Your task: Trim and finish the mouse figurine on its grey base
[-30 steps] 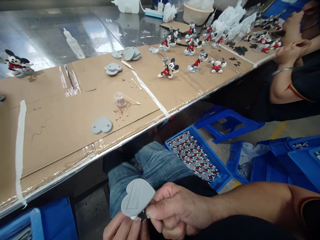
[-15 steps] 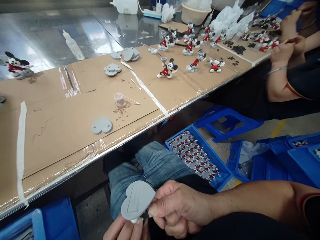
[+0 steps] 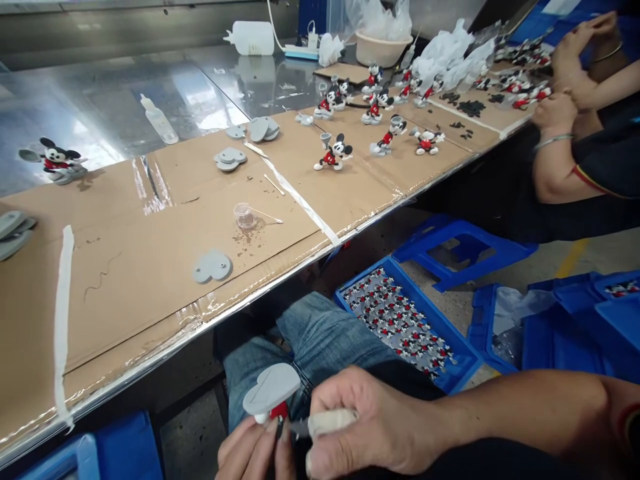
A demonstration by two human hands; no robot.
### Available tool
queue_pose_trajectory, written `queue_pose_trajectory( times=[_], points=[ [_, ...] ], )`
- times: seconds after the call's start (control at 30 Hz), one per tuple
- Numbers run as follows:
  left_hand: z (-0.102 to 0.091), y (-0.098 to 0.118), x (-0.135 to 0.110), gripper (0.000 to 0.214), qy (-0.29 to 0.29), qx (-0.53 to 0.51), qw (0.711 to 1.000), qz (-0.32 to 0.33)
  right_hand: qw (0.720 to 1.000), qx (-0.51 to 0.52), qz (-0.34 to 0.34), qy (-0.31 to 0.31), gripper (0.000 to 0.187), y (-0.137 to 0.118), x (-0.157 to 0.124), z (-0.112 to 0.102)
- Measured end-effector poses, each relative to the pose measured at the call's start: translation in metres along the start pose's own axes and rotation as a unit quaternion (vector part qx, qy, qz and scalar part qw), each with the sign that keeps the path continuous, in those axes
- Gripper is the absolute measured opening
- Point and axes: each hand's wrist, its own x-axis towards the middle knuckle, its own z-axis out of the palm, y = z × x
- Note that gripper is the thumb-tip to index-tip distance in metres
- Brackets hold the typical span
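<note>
- Both hands, left hand (image 3: pixel 253 453) and right hand (image 3: pixel 360 430), are seen bare.
- Blue denim jeans (image 3: pixel 320 340) are worn.
- A dark sleeve with red-yellow trim (image 3: pixel 631 427) is noted.

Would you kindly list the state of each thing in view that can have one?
left hand: closed on the grey heart base, a red part beneath.
right hand: gripping a pale-handled tool, tip at the base.
small clear cup: upright, uncovered.
loose heart base: flat on the cardboard.
blue bin: uncovered, holding figurines.
</note>
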Motion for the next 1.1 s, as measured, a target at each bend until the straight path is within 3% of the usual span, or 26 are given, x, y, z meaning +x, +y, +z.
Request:
queue_pose_trajectory(
  times=[0.1, 0.23, 0.47, 0.63, 0.73, 0.8, 0.9, 1.1],
  points=[
    [0.002, 0.004, 0.003, 0.02, -0.002, -0.018, 0.999, -0.029, 0.987, -0.09, -0.094, 0.098, 0.031, -0.001, -0.001, -0.001],
    [0.006, 0.01, 0.004, 0.016, 0.023, -0.038, 0.998, -0.043, 0.963, -0.185, -0.157, 0.116, 0.027, 0.003, 0.002, -0.004],
    [0.005, 0.017, 0.008, 0.022, -0.032, -0.051, 0.998, 0.006, 0.968, -0.179, -0.144, 0.102, 0.033, 0.003, 0.004, -0.005],
    [0.005, 0.019, 0.006, 0.023, -0.033, -0.059, 0.997, 0.03, 0.963, -0.196, -0.131, 0.132, 0.024, -0.001, 0.005, 0.0],
    [0.007, 0.02, 0.004, 0.019, -0.027, -0.067, 0.997, 0.01, 0.954, -0.223, -0.13, 0.156, 0.023, -0.001, 0.003, 0.0],
    [0.008, 0.021, 0.002, 0.02, -0.002, -0.085, 0.995, -0.044, 0.954, -0.231, -0.128, 0.143, 0.028, -0.001, 0.0, -0.002],
    [0.01, 0.023, -0.002, 0.027, 0.055, -0.094, 0.987, -0.119, 0.96, -0.243, -0.12, 0.076, 0.042, -0.001, -0.003, -0.006],
    [0.007, 0.018, -0.001, 0.033, 0.039, -0.09, 0.995, -0.035, 0.969, -0.231, -0.089, -0.022, 0.04, -0.001, -0.005, -0.007]
  ],
)
